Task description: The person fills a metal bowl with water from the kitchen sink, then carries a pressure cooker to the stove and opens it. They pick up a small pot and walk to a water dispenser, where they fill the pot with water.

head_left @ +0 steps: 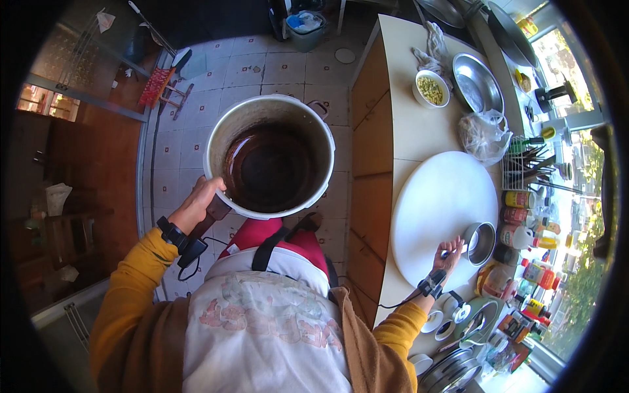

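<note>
My left hand is closed round the dark handle of a large, deep metal pot, holding it up over the floor in front of me. Dark brown liquid or residue covers the pot's bottom. On the right, my right hand grips the handle of a small metal saucepan, which is over the right edge of a round white board on the counter. Whether the saucepan touches the board, I cannot tell. A band with a dark device sits on each wrist.
Along the counter are a bowl of chopped green food, a metal basin and a plastic bag. Bottles and jars line the window side. A red-topped stool and a bin stand on the tiled floor.
</note>
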Available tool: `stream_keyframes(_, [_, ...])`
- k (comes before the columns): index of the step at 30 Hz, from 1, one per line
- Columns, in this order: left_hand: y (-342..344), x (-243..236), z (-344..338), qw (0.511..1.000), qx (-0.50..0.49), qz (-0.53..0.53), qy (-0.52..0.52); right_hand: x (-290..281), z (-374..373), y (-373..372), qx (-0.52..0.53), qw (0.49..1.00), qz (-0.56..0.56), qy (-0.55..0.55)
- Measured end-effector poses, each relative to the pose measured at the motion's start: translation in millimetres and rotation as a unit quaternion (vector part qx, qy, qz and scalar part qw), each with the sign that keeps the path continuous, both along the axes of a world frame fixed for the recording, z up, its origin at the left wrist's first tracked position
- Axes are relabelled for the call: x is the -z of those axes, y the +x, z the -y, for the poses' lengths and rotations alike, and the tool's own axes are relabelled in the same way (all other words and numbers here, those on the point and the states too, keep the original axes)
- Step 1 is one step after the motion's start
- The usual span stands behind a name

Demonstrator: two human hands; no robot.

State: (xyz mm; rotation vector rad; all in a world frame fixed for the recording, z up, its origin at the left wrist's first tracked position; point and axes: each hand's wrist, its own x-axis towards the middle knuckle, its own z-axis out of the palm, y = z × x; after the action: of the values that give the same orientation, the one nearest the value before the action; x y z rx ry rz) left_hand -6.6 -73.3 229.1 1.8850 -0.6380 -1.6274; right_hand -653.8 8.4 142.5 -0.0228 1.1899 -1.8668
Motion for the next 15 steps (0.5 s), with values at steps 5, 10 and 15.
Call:
stream_keyframes(5, [-8.5,-9.1,46.5,0.999,-0.010,-0.031,0.027,-12.7,8.1,29.0,0.126,0.989,-0.050,0.051])
stream_keyframes(10, [-4.8,-1.6,115.0,0.995,-0.012,-0.060,0.079,-54.0,23.3,86.0,0.184,0.977,-0.078,0.068])
stream_keyframes(15, [-3.0,-15.3,194.6,0.983,0.052,-0.127,0.118,-94.5,51.4,152.0,0.219,0.970,-0.087,0.055])
